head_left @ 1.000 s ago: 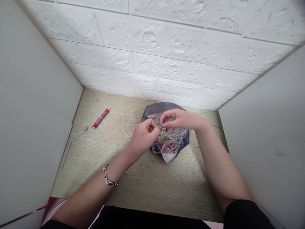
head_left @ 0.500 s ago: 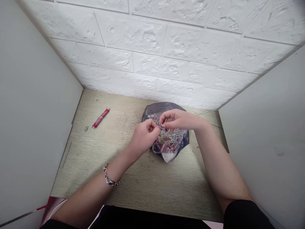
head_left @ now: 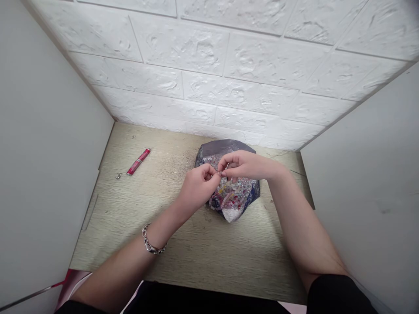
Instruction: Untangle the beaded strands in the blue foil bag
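Head view: left hand and right hand meet, fingertips pinching tiny piece (too small to identify). Hands above open bag of mixed beads, near white wall at tabletop's back edge. Bare tabletop runs from bag to front edge; more room leftward, up to red tube.

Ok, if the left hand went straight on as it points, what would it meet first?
Probably the right hand, just ahead over the beads; exact depth is hard to tell.
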